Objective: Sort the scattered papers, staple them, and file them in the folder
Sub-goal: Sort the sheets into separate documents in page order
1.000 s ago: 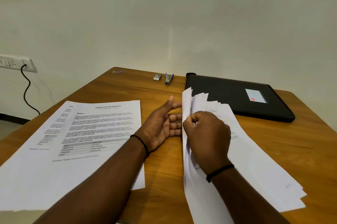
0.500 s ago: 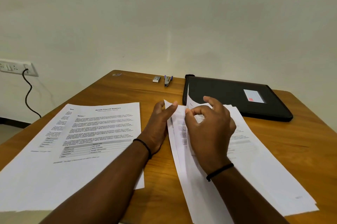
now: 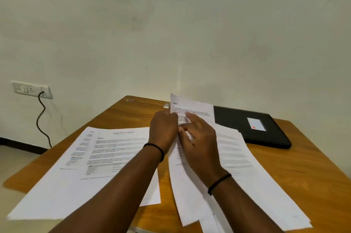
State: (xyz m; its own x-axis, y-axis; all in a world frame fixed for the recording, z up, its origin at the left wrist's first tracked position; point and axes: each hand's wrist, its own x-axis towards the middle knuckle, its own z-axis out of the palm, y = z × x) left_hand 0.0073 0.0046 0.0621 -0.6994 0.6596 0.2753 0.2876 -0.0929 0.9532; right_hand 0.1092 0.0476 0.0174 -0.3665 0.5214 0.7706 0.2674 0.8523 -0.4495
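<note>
A printed sheet (image 3: 193,108) stands lifted off the right pile of papers (image 3: 252,179), its top edge raised toward the wall. My left hand (image 3: 164,130) grips its left edge. My right hand (image 3: 197,138) lies against the sheet's face with fingers spread, thumb toward the left hand. A second set of printed pages (image 3: 95,162) lies flat on the left of the wooden table (image 3: 303,166). The black folder (image 3: 247,124) lies shut at the back right, a white label with a red mark on its cover. The stapler is hidden behind the raised sheet.
A small white box (image 3: 166,105) sits at the table's far edge beside the raised sheet. A wall socket (image 3: 31,89) with a black cable (image 3: 40,119) hangs at the left. The table's left edge drops to the floor.
The sheet has been lifted from the right pile and now stands up between my hands. My left hand moved from beside the pile to the sheet's edge. The camera tilted upward.
</note>
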